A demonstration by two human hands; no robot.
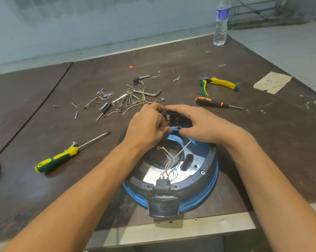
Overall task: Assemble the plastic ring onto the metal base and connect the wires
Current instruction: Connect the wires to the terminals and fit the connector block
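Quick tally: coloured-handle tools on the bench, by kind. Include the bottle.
Screwdrivers: 2 (green-yellow, black-orange)
Pliers: 1
Bottle: 1
Total: 4

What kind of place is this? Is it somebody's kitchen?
Probably a repair workshop, not a kitchen: a scuffed table holds a screwdriver, pliers and loose screws, and the left hand and right hand pinch a wire over a blue base.
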